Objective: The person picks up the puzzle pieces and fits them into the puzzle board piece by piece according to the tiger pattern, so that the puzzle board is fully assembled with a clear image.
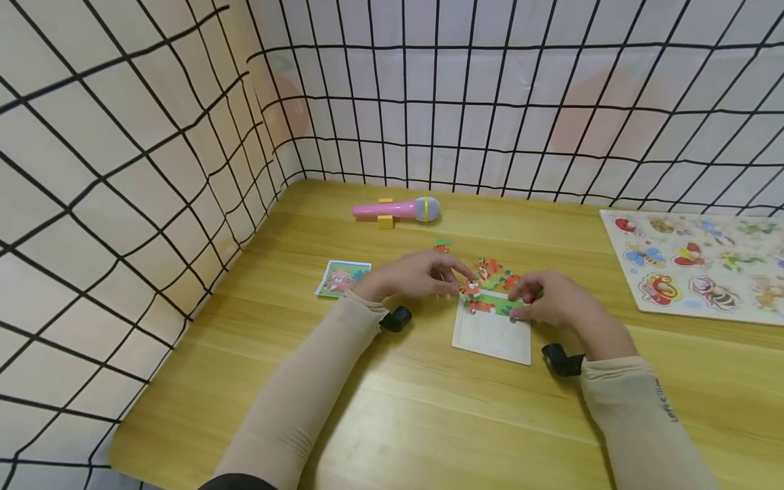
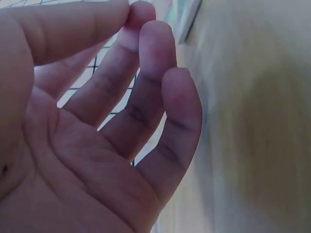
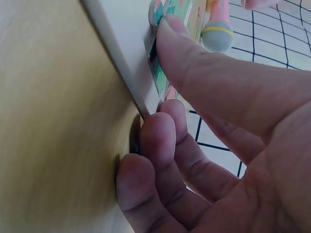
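L hand [image 1: 424, 273] pinches a tiger-face puzzle pc [image 1: 470, 288] at the white puzzle board's [image 1: 491, 338] far edge. R hand [image 1: 554, 303] grips a green puzzle pc [image 1: 503, 308] on the board, thumb on top. Loose pcs [image 1: 488, 267] just behind; pink mic [image 1: 392, 210] farther back on table [image 1: 392, 415].
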Available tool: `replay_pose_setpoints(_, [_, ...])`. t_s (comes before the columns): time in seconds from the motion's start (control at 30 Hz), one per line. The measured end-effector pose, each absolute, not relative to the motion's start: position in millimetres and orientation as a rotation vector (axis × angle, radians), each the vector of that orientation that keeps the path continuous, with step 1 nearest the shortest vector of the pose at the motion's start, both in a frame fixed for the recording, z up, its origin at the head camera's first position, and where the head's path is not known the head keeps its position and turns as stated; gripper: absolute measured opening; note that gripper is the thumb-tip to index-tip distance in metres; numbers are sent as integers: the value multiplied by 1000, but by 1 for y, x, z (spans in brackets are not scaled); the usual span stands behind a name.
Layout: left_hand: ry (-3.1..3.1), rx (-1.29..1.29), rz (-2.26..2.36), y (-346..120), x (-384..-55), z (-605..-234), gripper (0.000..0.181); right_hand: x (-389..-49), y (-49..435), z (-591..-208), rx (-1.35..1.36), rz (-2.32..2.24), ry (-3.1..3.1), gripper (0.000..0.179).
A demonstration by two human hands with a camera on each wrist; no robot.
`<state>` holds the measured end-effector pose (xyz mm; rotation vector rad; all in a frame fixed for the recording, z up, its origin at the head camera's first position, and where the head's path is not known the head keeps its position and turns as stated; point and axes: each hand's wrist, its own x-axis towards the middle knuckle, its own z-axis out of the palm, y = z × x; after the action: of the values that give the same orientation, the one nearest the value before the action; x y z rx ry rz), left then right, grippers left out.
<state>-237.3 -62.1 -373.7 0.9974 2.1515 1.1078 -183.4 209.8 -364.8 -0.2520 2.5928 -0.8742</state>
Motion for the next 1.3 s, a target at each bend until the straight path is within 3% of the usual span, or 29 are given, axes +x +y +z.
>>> replay_pose_setpoints(0.6, [2183,1125,850,-46,-224,-375,27,-183,211,-363,-267,-880,2588,28])
replay_pose_setpoints(0.8, [2235,1280,744,-42,-225,-381,32,-184,212,-365,-263,-897,2581,27])
replay_pose_setpoints(1.3, [2206,1184,814,-40,-222,-381,32,-182,212,-365,-238,-892,2573,29])
